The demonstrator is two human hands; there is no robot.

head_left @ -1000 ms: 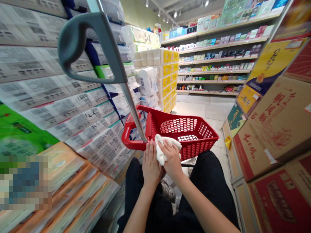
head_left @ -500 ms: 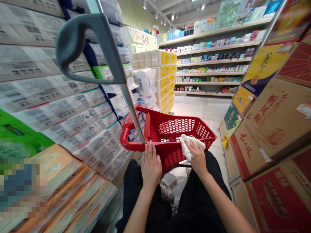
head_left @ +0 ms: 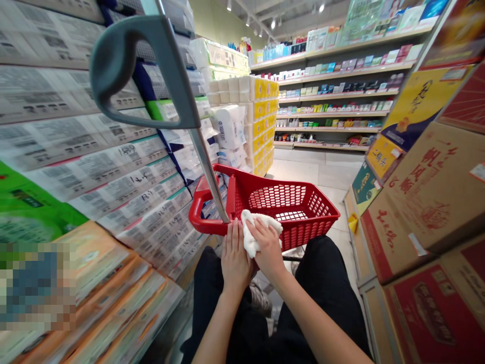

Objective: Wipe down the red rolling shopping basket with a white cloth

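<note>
A red plastic shopping basket [head_left: 291, 202] stands on the aisle floor in front of my knees, with a grey pull handle [head_left: 125, 65] rising on a metal rod toward the camera. My left hand [head_left: 235, 255] lies flat on the basket's near rim, fingers stretched out, beside the rod's base. My right hand [head_left: 268, 248] presses a crumpled white cloth [head_left: 253, 232] against the same near rim, right next to my left hand. The basket looks empty inside.
Stacked tissue and paper packs [head_left: 113, 167] fill the shelves on the left. Cardboard boxes [head_left: 428, 197] line the right side. A yellow-and-white stack of packs [head_left: 257, 121] stands ahead, with product shelves [head_left: 333, 91] across the aisle end. Tiled floor [head_left: 318, 172] lies beyond the basket.
My right hand slid the cloth along the near rim out to the right corner and back to the left, ending beside my left hand. The left hand stayed on the rim.
</note>
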